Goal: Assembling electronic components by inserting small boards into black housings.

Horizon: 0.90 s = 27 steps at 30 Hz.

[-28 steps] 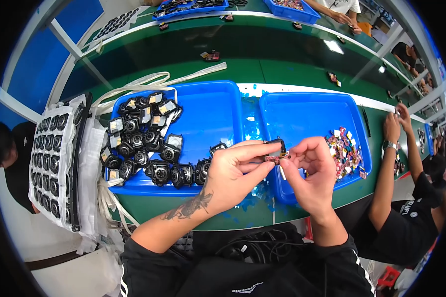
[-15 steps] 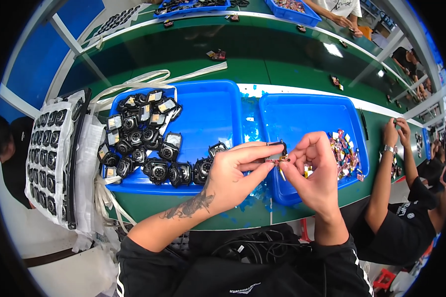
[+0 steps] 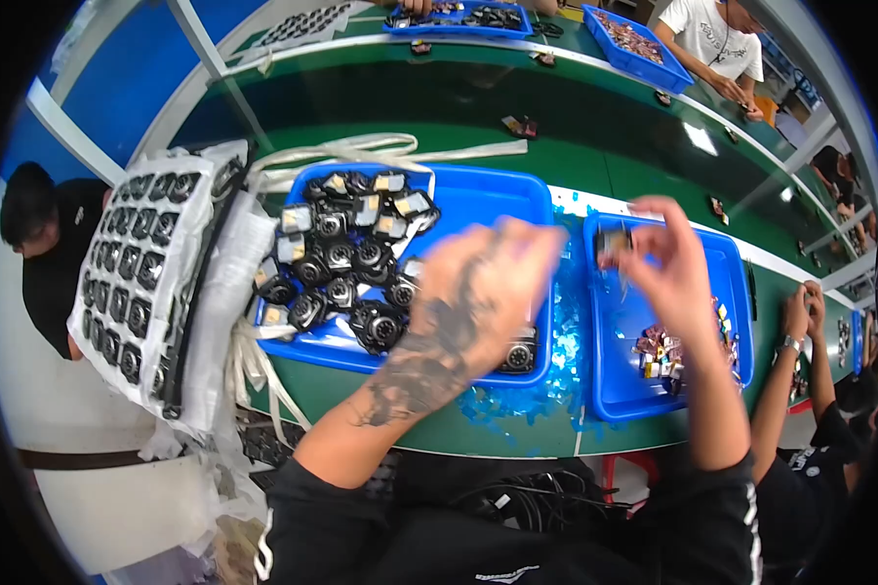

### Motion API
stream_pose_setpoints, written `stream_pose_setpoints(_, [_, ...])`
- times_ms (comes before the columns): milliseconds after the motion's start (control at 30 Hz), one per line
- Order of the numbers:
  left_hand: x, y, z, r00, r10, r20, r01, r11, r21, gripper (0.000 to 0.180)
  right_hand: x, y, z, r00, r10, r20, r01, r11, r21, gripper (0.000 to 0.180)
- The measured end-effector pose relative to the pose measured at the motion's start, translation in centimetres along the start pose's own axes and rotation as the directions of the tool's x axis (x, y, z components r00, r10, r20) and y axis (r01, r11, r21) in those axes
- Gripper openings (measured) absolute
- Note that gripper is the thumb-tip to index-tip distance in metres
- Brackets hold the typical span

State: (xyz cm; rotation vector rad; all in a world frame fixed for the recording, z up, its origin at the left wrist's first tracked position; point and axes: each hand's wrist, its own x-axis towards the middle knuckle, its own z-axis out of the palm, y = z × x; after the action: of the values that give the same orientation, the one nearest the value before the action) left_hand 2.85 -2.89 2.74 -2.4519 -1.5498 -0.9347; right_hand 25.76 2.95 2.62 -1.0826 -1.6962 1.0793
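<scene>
My left hand (image 3: pixel 488 292) is blurred with motion and hovers over the right part of the left blue tray (image 3: pixel 478 200), just above a black round part (image 3: pixel 519 358); its grip is unclear. A heap of black round camera-like parts (image 3: pixel 346 263) fills that tray's left half. My right hand (image 3: pixel 665 263) is raised over the right blue tray (image 3: pixel 615 390), its fingers pinched on a small dark part (image 3: pixel 610 244). Small colourful pieces (image 3: pixel 665 353) lie in the right tray, below that hand.
A white foam tray of black parts (image 3: pixel 137 283) hangs off the table's left end, with white straps (image 3: pixel 361 151) behind. Blue film scraps (image 3: pixel 517 400) litter the green table edge. One person (image 3: pixel 39 244) is at the left, another's hands (image 3: pixel 800 312) at the right. Further blue bins (image 3: pixel 639 39) stand far back.
My hands were together at the centre, both on one small part. They have separated: the left swung down over the left tray, while the right keeps the part above the right tray.
</scene>
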Motion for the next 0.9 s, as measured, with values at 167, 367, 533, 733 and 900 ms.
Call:
stream_pose_setpoints(167, [-3.4,-5.6,-2.4,0.94,-0.251,0.23,0.168,0.93,0.327,0.038,12.3,8.0,-6.6,0.93,0.33,-0.162,-0.362,0.898,-0.25,0.047])
stream_pose_setpoints(367, [-3.8,-5.0,-1.2,0.851,-0.369,0.374,0.202,0.887,0.416,0.048,13.4,10.6,-7.0,0.917,0.34,-0.207,-0.397,0.754,-0.524,0.043])
stream_pose_setpoints(533, [-2.9,-5.4,-1.1,0.872,-0.367,0.323,0.239,0.896,0.373,0.044,10.4,8.6,-12.1,0.908,0.339,-0.248,-0.39,0.899,-0.2,0.035])
stream_pose_setpoints(733, [-2.8,-5.6,-1.7,0.788,-0.392,0.475,0.245,0.907,0.343,0.049,2.5,3.2,-15.2,0.987,0.099,-0.126,-0.141,0.906,-0.399,0.013])
stream_pose_setpoints(900, [-0.9,-5.0,-0.6,0.908,-0.304,0.289,0.274,0.952,0.14,0.033,-3.7,3.1,-16.0,0.977,0.122,0.175,0.061,0.629,-0.775,0.011])
